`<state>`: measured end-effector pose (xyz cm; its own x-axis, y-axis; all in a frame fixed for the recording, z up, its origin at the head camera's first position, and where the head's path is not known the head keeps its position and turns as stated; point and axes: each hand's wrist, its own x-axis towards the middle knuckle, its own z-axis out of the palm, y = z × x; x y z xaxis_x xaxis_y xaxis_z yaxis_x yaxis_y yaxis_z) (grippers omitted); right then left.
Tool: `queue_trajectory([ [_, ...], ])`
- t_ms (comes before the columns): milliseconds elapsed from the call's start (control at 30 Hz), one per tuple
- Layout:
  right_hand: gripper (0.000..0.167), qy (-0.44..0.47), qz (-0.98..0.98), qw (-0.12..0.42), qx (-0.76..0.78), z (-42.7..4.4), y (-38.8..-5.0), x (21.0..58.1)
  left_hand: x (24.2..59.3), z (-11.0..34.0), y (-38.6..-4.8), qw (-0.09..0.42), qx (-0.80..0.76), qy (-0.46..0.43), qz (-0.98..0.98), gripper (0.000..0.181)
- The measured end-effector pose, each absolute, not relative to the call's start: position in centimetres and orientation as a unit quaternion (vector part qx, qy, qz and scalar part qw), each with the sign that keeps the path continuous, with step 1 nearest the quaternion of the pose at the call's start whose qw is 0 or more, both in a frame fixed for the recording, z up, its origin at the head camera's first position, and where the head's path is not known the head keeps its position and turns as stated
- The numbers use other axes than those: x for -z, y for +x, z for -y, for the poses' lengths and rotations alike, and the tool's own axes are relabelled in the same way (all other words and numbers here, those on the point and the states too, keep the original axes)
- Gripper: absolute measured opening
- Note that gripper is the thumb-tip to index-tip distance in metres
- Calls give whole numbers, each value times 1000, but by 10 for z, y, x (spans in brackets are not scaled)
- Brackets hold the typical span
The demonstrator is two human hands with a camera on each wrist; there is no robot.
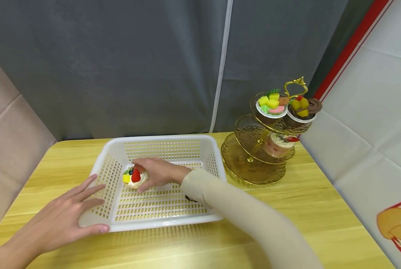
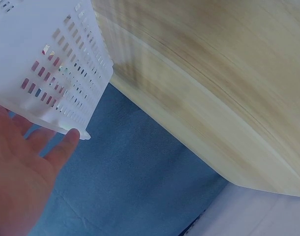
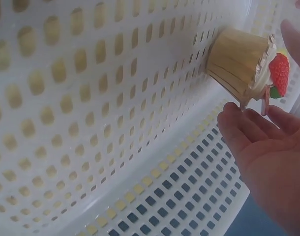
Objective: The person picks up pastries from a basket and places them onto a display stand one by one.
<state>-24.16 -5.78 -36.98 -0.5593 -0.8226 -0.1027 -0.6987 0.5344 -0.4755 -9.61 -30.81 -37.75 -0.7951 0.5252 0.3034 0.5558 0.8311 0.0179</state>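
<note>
A cupcake point(image 1: 129, 184) topped with cream, a strawberry and other fruit stands at the left inside a white perforated plastic basket point(image 1: 167, 223). My right hand point(image 1: 158, 170) reaches into the basket with its fingers at the far side of the cupcake and its thumb at the near side. In the right wrist view the cupcake's pale paper cup point(image 3: 236, 61) shows beside the fingertips, and the thumb stands apart from it. With spread fingers, my left hand point(image 1: 64, 215) rests at the basket's left rim; the left wrist view shows its fingertips along that rim.
To the right stands a three-tier gold-rimmed stand point(image 1: 251, 173). Two fruit-topped cups, one pale point(image 1: 271, 108) and one chocolate point(image 1: 301, 116), sit on its top tier; a pink-and-cream dessert cup point(image 1: 277, 147) sits lower. A small black thing point(image 1: 190, 198) shows beside my right sleeve.
</note>
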Motion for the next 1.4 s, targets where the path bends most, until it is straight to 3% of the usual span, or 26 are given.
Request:
queue_trajectory([
  [667,70,-437,-871,110,195,61,-240,377,376,308,-96,147,54,-290,944,63],
  [1400,65,-423,-864,72,264,17,-243,324,380,311,-97,167,53,-296,939,62],
])
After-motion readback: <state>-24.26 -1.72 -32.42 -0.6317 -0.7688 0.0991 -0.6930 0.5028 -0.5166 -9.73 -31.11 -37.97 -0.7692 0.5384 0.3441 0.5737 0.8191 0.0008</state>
